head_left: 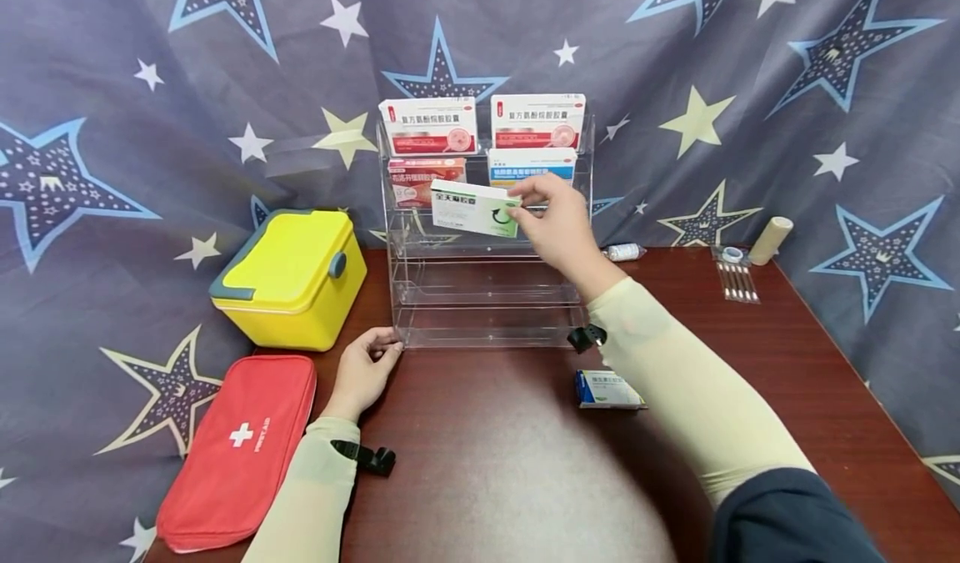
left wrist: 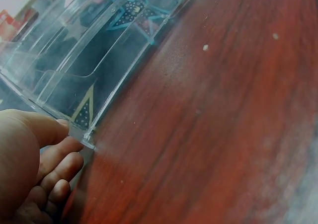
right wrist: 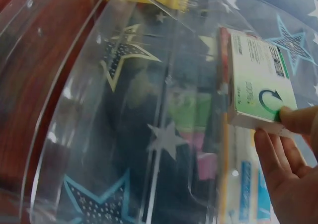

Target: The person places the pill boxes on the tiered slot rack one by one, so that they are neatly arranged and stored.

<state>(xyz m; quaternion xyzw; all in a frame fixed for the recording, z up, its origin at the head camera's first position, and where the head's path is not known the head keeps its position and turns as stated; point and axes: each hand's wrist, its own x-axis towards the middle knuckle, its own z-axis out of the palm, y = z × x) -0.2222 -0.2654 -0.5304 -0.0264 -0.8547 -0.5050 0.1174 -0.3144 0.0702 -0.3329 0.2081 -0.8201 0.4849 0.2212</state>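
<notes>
My right hand [head_left: 553, 217] pinches the right end of a white and green medicine box [head_left: 474, 209] between thumb and fingers. That box is held in front of the second tier of a clear display rack [head_left: 487, 339], overlapping a red medicine box [head_left: 408, 181] and close to a blue and white one [head_left: 532, 165]. In the right wrist view, the held box [right wrist: 261, 80] shows a curved dark arrow, with the thumb on its corner. My left hand [head_left: 365, 371] grips the rack's front left corner; the left wrist view shows the thumb [left wrist: 49, 127] on the clear edge.
Two red and white medicine boxes [head_left: 431, 129] stand in the top tier. To the left are a yellow case [head_left: 292, 263] and a red first aid pouch [head_left: 240, 454]. A blue and white box [head_left: 609, 389] lies under the right forearm; cotton swabs [head_left: 737, 282] lie back right.
</notes>
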